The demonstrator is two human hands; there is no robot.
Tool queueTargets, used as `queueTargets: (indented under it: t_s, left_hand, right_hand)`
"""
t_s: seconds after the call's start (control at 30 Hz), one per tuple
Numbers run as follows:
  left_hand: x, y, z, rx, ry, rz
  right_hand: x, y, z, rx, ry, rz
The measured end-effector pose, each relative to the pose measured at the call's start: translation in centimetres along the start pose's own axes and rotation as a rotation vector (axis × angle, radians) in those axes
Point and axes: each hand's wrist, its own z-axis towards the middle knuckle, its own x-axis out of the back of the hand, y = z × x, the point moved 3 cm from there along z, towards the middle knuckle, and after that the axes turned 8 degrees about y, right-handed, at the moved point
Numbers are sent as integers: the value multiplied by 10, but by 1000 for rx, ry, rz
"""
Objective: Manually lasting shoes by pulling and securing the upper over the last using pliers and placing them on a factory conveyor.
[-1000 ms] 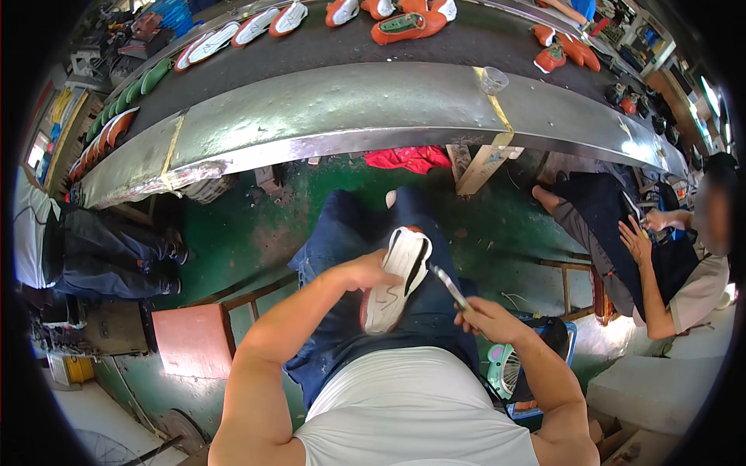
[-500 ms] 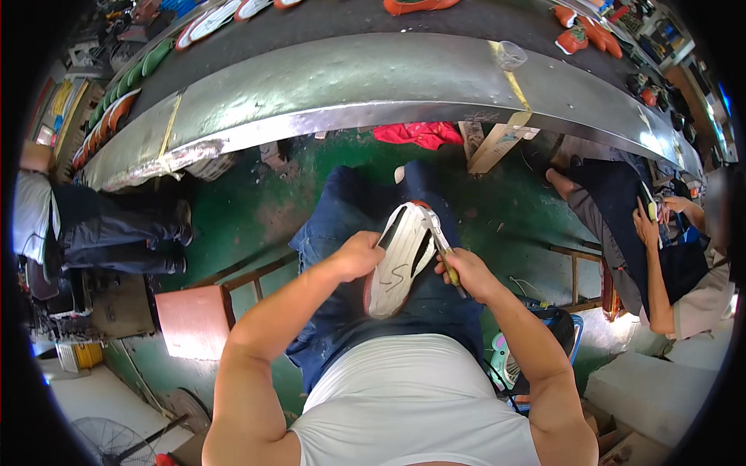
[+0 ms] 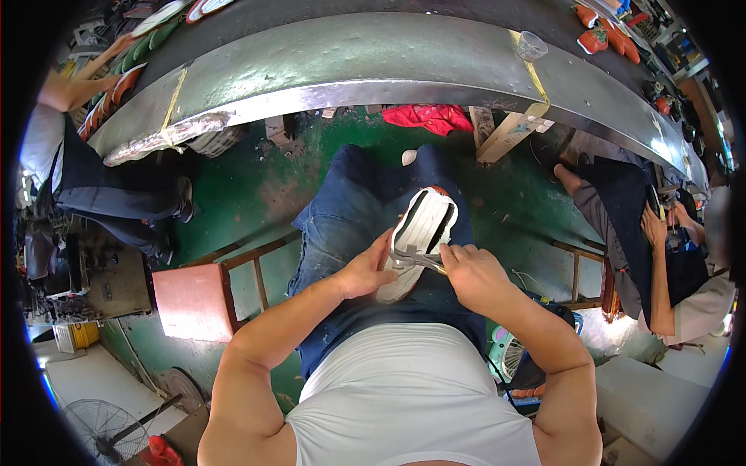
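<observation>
An upside-down shoe (image 3: 423,225) with a white underside and an orange toe rests tilted on my thighs. Its upper's edge is folded in along a dark gap around the front. My left hand (image 3: 365,269) grips the shoe's left side, thumb near the middle of the underside. In my right hand (image 3: 475,273), fingers closed, are metal pliers (image 3: 420,259) lying across the underside. The pliers' broad head is at the shoe's left edge, beside my left fingers. I cannot tell whether the jaws bite on the edge.
Ahead runs a metal-edged conveyor (image 3: 350,58) carrying orange shoes (image 3: 608,40) and a clear cup (image 3: 531,45). A brown stool (image 3: 194,301) stands left, a fan (image 3: 509,353) right. Co-workers are on both sides. Red cloth (image 3: 427,118) lies under the conveyor.
The pliers have moved from the shoe's right toe edge across to its left side, and my right hand has turned. The co-worker at left now reaches to the shoes on the conveyor.
</observation>
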Motion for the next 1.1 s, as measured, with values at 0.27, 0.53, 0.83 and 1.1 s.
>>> queueTargets:
  t_s: [0.27,0.53,0.83,1.1]
  left_hand:
    - [4,0,-2,14,-17,86]
    - [-12,-1,17,284,279,-497]
    - [-9,-4,25,-159,628,486]
    - [-11,22,22,-318,322,952]
  right_hand:
    - [-13,1,7,-82,-394,291]
    - [-29,-8,-7,-169,-165,213]
    - [-27,17,-12,-125,94,112]
    - [-20,58,-12,-459,-358,536]
